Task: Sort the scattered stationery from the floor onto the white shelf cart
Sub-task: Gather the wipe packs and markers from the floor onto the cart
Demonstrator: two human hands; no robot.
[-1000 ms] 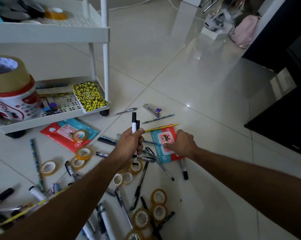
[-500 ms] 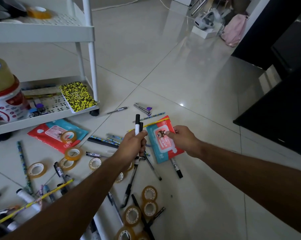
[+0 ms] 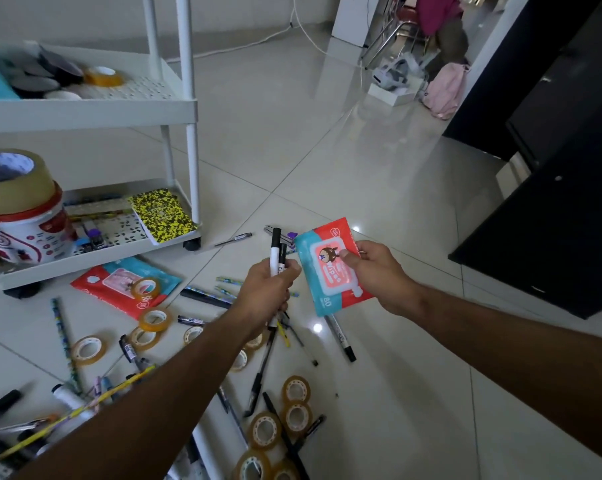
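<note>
Only red-and-teal wipes pack (image 3: 330,268), glossy.

Red-and-teal wipes pack (image 3: 330,268), yellow-black speckled notebook (image 3: 162,214).

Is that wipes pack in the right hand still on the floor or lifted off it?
Lifted. The right hand pinches the wipes pack in the air, above a marker lying on the floor.

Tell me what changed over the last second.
The right hand closed on the wipes pack that lay on the floor and lifted it clear, uncovering a marker. The left hand kept its grip on the two markers. Tape rolls and the second pack stayed put.
</note>
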